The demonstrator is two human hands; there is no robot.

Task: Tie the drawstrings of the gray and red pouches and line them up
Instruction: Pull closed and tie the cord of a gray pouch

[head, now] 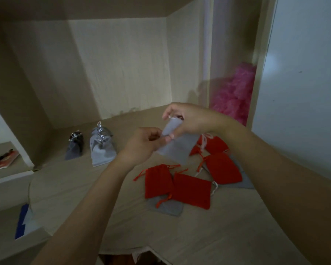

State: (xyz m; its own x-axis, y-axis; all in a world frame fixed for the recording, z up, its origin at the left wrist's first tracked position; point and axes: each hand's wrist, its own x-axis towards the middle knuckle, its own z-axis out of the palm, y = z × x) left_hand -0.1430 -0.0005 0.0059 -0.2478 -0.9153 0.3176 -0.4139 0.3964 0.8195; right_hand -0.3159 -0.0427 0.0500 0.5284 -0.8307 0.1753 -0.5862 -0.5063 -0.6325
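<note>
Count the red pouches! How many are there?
4 in view: front left red pouch, front right red pouch overlapping it, a third red pouch further right, a back red pouch behind the held gray pouch. Others may be hidden there.

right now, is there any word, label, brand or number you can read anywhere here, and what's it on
No text can be read.
The red booklet on the left shelf: any print on its cover is too blurred to read.
The held-up gray pouch and the red pouches: no label or print shows.
</note>
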